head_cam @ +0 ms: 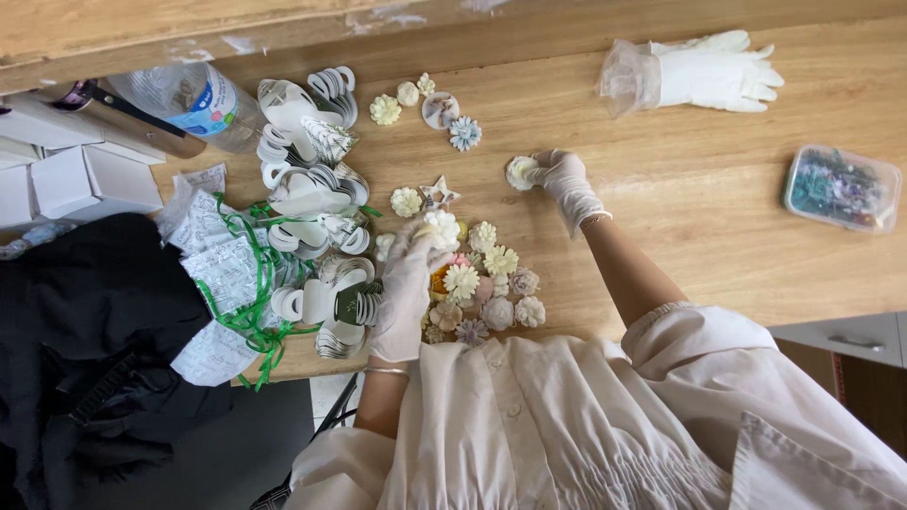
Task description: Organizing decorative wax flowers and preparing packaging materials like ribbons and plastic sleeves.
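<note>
Holding: right hand (567,184), gloved, fingertips pinched on a small cream flower (521,173), lifted clear or resting on the table (718,217); which, cannot tell.

Holding: left hand (408,283), gloved, fingers curled around a white flower (442,227) at the near edge of the cluster.

Item 1. Flower cluster (491,283): moulded blossoms in cream, white, pale pink and grey-blue, one orange, packed touching one another just beside the left hand and below the right hand's flower.

Item 2. Star piece (439,194) and one loose cream blossom (406,201), just above the left hand's flower, between the two hands.

Item 3. Upper group (425,104): five or so small pieces, among them a round disc and a blue-grey daisy, well apart from both grips, beyond the star.

Item 4. White holders (316,189), stacked and nested in heaps, touching the left hand's outer side.

Item 5. Green ribbon (250,302) tangled over printed sachets (213,255), beyond the holders, away from the left hand.

Item 6. Spare gloves (704,71), one pair, lying flat, well beyond the right hand.

Item 7. Clear box (841,186) of small coloured bits, lid on, far out past the right hand.

Item 8. Bottle (194,99), on its side, and white cartons (66,175), far past the holders.
</note>
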